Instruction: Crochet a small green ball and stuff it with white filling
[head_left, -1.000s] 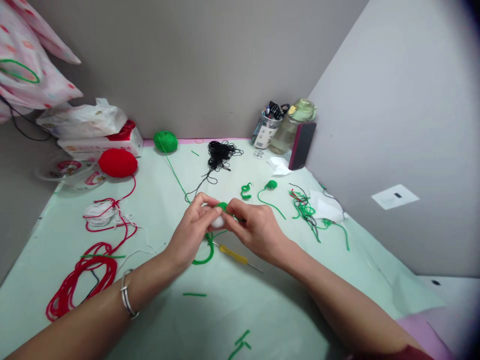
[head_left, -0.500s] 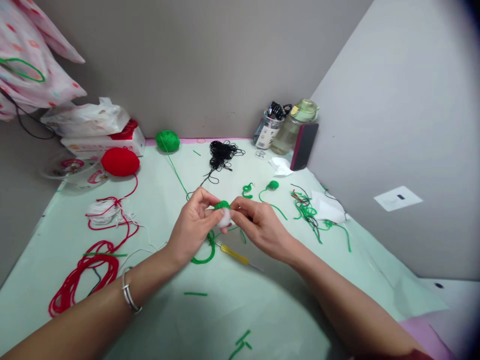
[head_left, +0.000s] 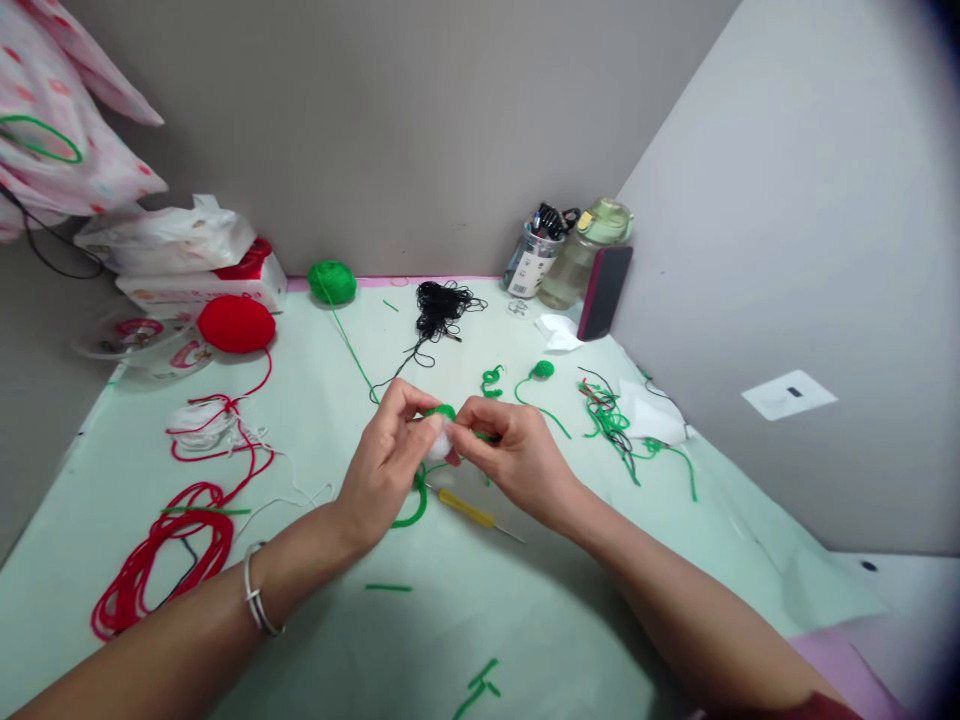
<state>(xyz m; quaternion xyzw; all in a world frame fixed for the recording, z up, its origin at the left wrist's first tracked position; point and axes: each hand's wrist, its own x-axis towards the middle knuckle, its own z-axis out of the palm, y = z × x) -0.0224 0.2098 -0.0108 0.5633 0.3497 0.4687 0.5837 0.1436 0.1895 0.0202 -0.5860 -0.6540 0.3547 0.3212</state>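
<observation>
Over the middle of the pale green table cover [head_left: 525, 620] my left hand [head_left: 386, 465] and my right hand [head_left: 514, 455] meet fingertip to fingertip. Both pinch a small green crocheted piece [head_left: 444, 412] with white stuffing [head_left: 439, 442] showing beneath it. A green yarn strand [head_left: 411, 505] curls down from the piece onto the cover. A yellow-handled crochet hook [head_left: 469, 508] lies on the cover just below my right hand. My left wrist wears a silver bangle [head_left: 257, 602].
A green yarn ball [head_left: 331, 282] and a red yarn ball [head_left: 236, 324] sit at the back left, with loose red yarn [head_left: 176, 540] at left. Black thread [head_left: 439, 305], small green pieces [head_left: 541, 370], a yarn scrap tangle [head_left: 611, 420], a jar [head_left: 531, 262] and a bottle [head_left: 581, 258] are behind.
My fingers have shifted slightly on the green piece, and the white stuffing sits more hidden between my fingertips than half a second ago. Both hands stay in the same place.
</observation>
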